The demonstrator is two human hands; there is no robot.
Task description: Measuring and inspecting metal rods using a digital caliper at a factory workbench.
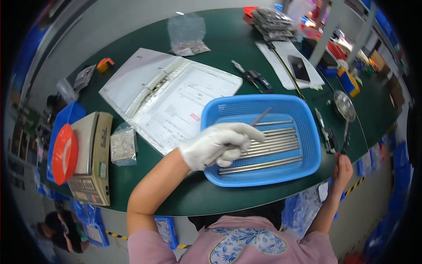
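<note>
My left hand [220, 143], gloved in white, is curled around one thin metal rod [259, 118], pinching it between thumb and fingers so its free end points up and away over the blue basket [307, 158]. To do this well I judge I should keep the pinch near the rod's lower end, lift it straight so it does not drag the others, and hold it steady where I can see its whole length.

My right hand [342, 169] is bare and closed around the dark handles of a small tool [346, 137] at the near right edge of the green surface [220, 39], well apart from the basket's rim. I cannot tell what its tip is doing.

The rest of the rods [272, 145] lie flat and side by side on the basket floor, just beyond my gloved fingers; I would keep my wrist high to avoid scattering them.

To the left sit a clear bag of small parts [123, 147] and a weighing scale [92, 158]. Farther off lies an open binder [171, 94], with a round metal bowl [345, 105] to the right and another bag [188, 35] at the far side.
</note>
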